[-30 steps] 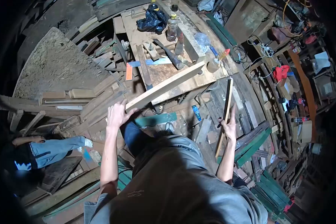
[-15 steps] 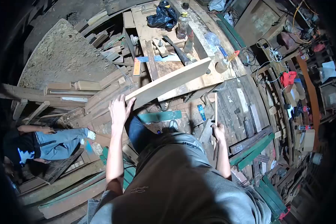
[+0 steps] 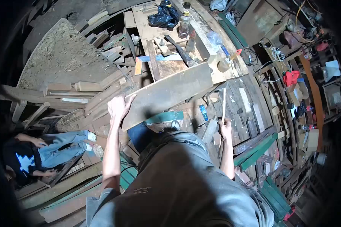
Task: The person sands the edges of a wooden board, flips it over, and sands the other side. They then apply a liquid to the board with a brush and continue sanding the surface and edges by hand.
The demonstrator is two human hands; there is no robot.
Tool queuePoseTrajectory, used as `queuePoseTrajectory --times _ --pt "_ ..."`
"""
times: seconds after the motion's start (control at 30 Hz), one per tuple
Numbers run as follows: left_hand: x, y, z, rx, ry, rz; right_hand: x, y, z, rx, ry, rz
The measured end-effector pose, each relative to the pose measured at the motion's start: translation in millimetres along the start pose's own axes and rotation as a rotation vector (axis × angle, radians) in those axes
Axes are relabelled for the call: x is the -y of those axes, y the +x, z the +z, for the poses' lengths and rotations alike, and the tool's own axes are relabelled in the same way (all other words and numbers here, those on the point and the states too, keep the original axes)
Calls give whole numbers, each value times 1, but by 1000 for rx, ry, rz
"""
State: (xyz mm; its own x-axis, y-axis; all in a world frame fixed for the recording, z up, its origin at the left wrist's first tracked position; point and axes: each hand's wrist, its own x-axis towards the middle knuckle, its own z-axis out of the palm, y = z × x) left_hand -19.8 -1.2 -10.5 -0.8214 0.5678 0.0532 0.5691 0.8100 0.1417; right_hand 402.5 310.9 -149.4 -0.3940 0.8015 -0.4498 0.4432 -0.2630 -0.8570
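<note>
The left hand [image 3: 119, 108] clamps the wide board [image 3: 170, 92] at one end, apparently to control its tilt; the right hand [image 3: 226, 130] encircles 1 thin strip [image 3: 224, 104].

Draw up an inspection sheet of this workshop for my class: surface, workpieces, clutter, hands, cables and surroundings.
Surface: bench bears a bag, a bottle and a jar, among other items.
Workpieces: board shows its broad face, partly in front of the bench; whether they touch cannot be told. Thin strip at right.
Clutter: offcuts heaped left of the bench; green plank at right.
Hands: left hand holds the board; right hand holds the strip.
Cables: pale cable looped at right.
Surroundings: another person at left.
</note>
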Motion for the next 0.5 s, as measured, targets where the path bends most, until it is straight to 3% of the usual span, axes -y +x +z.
queuePoseTrajectory --times 0.33,0.47,0.5 --pt "-12 48 73 350 -107 74 -21 -24 16 -55 66 7" --pt "-17 66 100 375 -123 91 -6 -36 23 24 -92 -134" --pt "-18 69 101 390 -123 87 -24 -30 28 -14 -117 -251"
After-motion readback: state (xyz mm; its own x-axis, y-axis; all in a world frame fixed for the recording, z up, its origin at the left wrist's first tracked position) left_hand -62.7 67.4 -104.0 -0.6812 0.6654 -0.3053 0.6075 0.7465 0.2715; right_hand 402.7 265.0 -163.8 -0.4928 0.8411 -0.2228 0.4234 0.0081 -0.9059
